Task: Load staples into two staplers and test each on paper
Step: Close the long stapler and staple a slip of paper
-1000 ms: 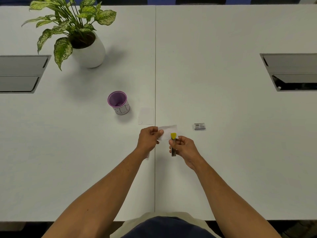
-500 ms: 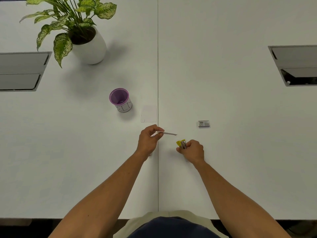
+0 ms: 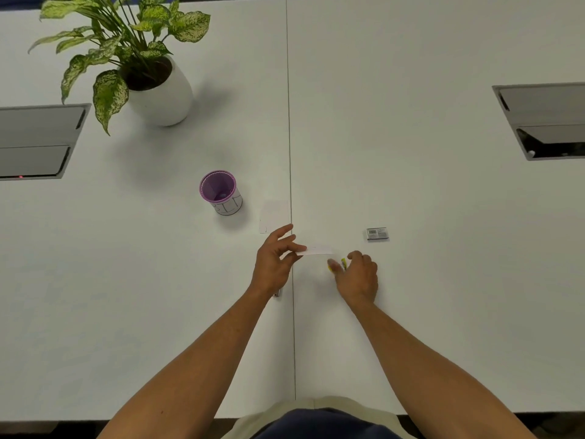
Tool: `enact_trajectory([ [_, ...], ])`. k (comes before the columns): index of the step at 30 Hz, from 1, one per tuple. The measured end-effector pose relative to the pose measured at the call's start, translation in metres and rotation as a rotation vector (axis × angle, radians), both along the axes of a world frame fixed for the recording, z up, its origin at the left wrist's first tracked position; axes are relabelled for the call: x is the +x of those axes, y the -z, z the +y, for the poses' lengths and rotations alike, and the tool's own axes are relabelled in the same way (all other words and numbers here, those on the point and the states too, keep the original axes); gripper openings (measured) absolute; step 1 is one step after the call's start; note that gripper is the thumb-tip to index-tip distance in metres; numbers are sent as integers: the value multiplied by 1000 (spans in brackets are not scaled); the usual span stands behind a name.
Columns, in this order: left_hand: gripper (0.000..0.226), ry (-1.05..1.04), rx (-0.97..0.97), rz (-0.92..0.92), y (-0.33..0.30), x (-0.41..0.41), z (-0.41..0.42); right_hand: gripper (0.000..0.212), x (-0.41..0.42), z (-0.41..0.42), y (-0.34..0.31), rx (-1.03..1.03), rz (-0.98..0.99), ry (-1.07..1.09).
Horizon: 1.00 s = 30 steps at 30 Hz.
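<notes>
White table [image 3: 411,153], seen from the head camera, with 2 hands working near its centre seam. Left hand [image 3: 273,259] pinches 1 end of a small paper slip [image 3: 316,250] between thumb and a finger, the other fingers spread loosely; the slip juts to the right, edge-on and just above the table, probably so its free end is presented for stapling or inspection. Right hand [image 3: 359,275] lies low beside the slip's free end with fingers curled over a small yellow stapler [image 3: 343,264], of which only a blurred yellow sliver shows; whether the fingers clamp it or are letting it go, I cannot tell for certain, though they look wrapped round it. Stapler and slip are near each other but apart, which suggests the test of this stapler is at or just past the pressing step. A small metal object [image 3: 277,293] peeps out under the left wrist; it may be the 2nd stapler, but too little shows to say. Staple box [image 3: 377,233] rests to the right, within easy reach for loading. A 2nd paper piece [image 3: 274,216] lies flat beside the seam, near a purple-rimmed cup [image 3: 221,192]. Potted plant [image 3: 152,74] stands well apart, at the far left.
</notes>
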<state>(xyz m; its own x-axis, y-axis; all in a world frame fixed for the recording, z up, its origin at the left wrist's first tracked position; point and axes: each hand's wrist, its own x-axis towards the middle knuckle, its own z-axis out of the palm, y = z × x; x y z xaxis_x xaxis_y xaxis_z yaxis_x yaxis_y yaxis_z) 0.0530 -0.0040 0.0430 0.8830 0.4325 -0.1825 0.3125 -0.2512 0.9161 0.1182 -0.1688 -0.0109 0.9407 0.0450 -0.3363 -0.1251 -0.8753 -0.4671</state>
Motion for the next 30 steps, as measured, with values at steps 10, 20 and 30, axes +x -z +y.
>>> enact_trajectory([
  [10,30,115,58,-72,-2,-2,0,15,7,2,-45,967,521,238],
  [20,14,-137,-276,-12,-11,-12,-7,16,-6,5,-57,917,372,162],
  [30,35,-206,-152,30,-11,-22,-16,17,-22,12,-61,886,273,133],
])
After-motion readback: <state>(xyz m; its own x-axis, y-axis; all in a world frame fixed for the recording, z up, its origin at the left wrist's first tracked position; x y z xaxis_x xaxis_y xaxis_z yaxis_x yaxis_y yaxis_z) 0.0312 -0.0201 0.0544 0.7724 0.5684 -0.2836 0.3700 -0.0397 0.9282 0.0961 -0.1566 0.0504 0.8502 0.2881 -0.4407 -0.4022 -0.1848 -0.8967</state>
